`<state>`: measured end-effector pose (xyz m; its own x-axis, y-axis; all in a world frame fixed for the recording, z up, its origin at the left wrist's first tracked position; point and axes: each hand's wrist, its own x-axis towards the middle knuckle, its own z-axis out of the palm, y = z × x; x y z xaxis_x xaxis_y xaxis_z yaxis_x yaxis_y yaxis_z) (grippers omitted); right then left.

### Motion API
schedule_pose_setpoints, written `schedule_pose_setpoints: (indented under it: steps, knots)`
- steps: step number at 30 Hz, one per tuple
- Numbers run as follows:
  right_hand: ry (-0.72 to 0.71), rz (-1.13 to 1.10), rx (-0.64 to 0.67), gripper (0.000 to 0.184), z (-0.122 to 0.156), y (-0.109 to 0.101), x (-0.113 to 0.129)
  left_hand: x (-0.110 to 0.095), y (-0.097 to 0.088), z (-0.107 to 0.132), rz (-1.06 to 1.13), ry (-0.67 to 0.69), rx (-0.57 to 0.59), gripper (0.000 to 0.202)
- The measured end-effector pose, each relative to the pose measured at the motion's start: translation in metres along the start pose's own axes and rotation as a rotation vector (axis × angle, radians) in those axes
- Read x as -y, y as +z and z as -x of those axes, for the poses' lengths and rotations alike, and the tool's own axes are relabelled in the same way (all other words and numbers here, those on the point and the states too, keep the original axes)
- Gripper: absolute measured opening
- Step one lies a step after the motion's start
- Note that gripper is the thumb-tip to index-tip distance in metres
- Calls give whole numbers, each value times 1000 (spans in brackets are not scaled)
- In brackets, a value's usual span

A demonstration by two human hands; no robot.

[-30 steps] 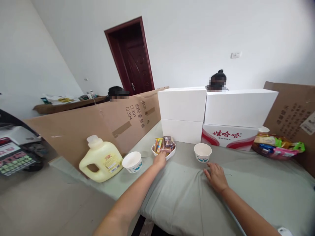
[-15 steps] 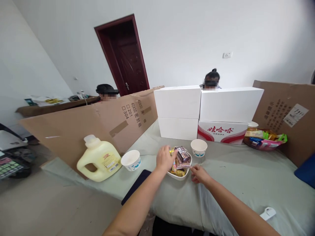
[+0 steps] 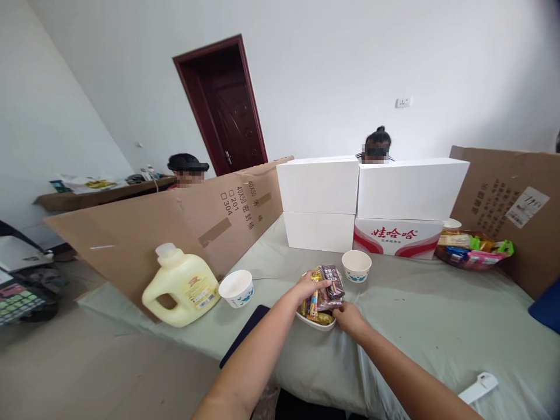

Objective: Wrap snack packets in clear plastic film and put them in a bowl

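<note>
A white oval bowl (image 3: 317,326) of wrapped snacks is on the cloth in front of me. My left hand (image 3: 310,287) reaches over its left side, thumb and fingers closed on a dark brown snack packet (image 3: 333,282) with white lettering. My right hand (image 3: 349,319) is at the bowl's right rim with its fingers pinched together; whether they hold the rim or a packet corner is hidden. Yellow and gold wrapped snacks (image 3: 322,318) lie in the front of the bowl. Beside the bowl, at the back right, stands a white paper cup (image 3: 357,268) with a blue pattern.
Left of the bowl are another paper cup (image 3: 237,290), a yellow jug (image 3: 184,289) and a dark flat object (image 3: 245,332). White boxes (image 3: 321,201) and cardboard panels (image 3: 175,216) wall the table. Right: a snack basket (image 3: 472,256) and a white device (image 3: 479,388). Two people sit beyond.
My left hand has come down and rightward onto the brown packet, which now sits more tilted up. My right hand has moved in against the bowl's rim. The view has shifted slightly.
</note>
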<state>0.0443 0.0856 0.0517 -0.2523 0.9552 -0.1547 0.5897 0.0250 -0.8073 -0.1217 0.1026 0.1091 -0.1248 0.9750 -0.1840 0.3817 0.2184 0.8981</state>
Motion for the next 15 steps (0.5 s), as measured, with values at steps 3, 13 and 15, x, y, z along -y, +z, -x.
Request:
schedule_pose_setpoints:
  steps: [3, 13, 15]
  knots:
    - [-10, 41, -20, 13, 1, 0, 6, 1, -5, -12, 140, -55, 80, 82]
    - [-60, 103, -111, 10, -5, -11, 35, 10, -20, -12, 517, -149, 322, 57]
    - [-97, 150, -148, 6, -8, -17, 50, 9, -30, -11, 573, -142, 326, 56]
